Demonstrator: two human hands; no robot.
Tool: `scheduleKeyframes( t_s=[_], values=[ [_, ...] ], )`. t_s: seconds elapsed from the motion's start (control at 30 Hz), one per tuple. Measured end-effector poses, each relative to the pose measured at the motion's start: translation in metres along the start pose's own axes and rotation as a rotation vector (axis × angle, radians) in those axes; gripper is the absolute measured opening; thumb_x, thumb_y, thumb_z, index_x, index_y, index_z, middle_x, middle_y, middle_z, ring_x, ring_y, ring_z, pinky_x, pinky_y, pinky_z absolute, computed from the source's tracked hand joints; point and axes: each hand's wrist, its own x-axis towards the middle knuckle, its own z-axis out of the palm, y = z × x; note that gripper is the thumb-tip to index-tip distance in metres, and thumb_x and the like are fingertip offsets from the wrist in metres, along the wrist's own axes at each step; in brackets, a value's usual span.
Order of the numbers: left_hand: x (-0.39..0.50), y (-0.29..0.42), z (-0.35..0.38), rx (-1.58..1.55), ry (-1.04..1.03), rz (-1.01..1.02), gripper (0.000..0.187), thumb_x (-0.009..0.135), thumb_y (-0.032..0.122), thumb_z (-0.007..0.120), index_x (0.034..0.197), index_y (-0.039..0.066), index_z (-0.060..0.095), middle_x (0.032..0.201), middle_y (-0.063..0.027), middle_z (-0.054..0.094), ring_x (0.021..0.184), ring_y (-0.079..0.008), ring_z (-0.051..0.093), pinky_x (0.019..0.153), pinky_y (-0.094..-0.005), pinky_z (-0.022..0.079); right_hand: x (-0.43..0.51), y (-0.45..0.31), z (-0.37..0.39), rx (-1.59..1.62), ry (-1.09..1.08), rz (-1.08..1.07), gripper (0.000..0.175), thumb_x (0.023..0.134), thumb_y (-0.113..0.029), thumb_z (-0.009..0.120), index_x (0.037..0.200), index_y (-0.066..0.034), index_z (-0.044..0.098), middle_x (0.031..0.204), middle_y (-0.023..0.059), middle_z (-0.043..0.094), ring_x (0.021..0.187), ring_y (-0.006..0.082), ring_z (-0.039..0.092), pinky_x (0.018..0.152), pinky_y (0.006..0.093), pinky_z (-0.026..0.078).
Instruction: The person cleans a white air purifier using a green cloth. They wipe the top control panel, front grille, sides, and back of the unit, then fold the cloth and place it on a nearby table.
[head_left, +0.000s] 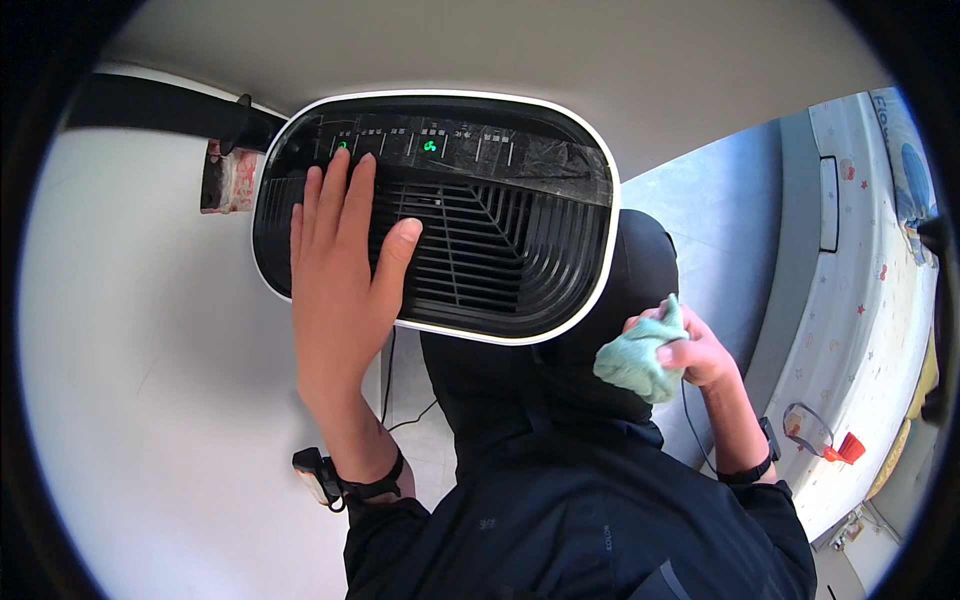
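A white-rimmed appliance with a black slatted air grille (480, 247) stands before me, upright by the wall. Green lights glow on its dark control panel (480, 142), which bears writing. Flat over the left part of the grille lies my left hand (337, 262), fingers spread, the fingertips at the panel's lower edge beside one lit symbol. Off the appliance's lower right side, my right hand (694, 349) grips a bunched pale green cloth (645, 356); the cloth does not touch the appliance.
A black hose (172, 109) runs from the upper left to behind the appliance, above a recess (229, 176) in the white wall. Thin black cables hang below. At right stands a bed with a patterned sheet (847, 285), and on it lies a red brush (847, 448) with a strap.
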Motion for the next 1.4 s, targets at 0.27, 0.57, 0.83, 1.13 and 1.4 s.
scheduleKeyframes(
  t_s=[0.27,0.57,0.83,1.13,1.4],
  values=[
    [0.001,-0.012,0.005,-0.011,0.068,-0.008,0.058,0.104,0.043,0.055,0.148,0.005,0.052,0.156,-0.0169,0.047,0.148,-0.0411,0.037,0.123,-0.0538,0.025,0.008,0.040,-0.012,0.625,-0.201,0.011,0.052,0.070,-0.022,0.076,0.115,0.0024,0.065,0.112,0.0257,0.066,0.108,0.0427,0.062,0.095,0.0550,0.051],
    [-0.005,-0.032,0.022,-0.293,0.279,-0.038,0.043,0.108,0.022,0.050,0.148,0.008,0.055,0.149,-0.0155,0.057,0.141,-0.0294,0.050,0.117,-0.0419,0.037,0.031,0.031,-0.017,0.699,-0.649,0.144,0.056,0.078,-0.026,0.076,0.114,0.0164,0.066,0.104,0.0355,0.068,0.102,0.0494,0.066,0.097,0.0579,0.049],
    [-0.011,-0.032,0.007,-0.355,0.742,-0.098,0.046,0.095,-0.005,0.042,0.140,-0.009,0.051,0.103,-0.0180,0.072,0.074,-0.0128,0.060,0.067,-0.0227,0.049,0.042,0.028,-0.017,0.703,-0.814,0.143,0.062,0.084,-0.028,0.074,0.117,0.0229,0.061,0.112,0.0406,0.064,0.109,0.0519,0.064,0.100,0.0641,0.048],
    [-0.022,-0.030,0.032,-0.265,1.082,-0.048,0.050,0.081,0.005,0.043,0.125,-0.013,0.058,0.058,-0.0062,0.047,0.045,-0.0131,0.036,0.046,-0.0268,0.038,0.041,0.040,-0.016,0.729,-0.912,0.079,0.062,0.091,-0.024,0.067,0.129,0.0231,0.054,0.129,0.0413,0.055,0.126,0.0547,0.054,0.108,0.0697,0.039],
    [-0.015,-0.041,0.042,-0.097,1.347,0.026,0.036,0.087,0.018,0.048,0.097,-0.014,0.058,0.056,-0.0081,0.043,0.042,-0.0136,0.030,0.040,-0.0286,0.033,0.039,0.040,-0.009,0.803,-0.960,0.098,0.063,0.098,-0.025,0.060,0.138,0.0216,0.045,0.145,0.0418,0.042,0.136,0.0555,0.042,0.114,0.0668,0.030]
  ],
)
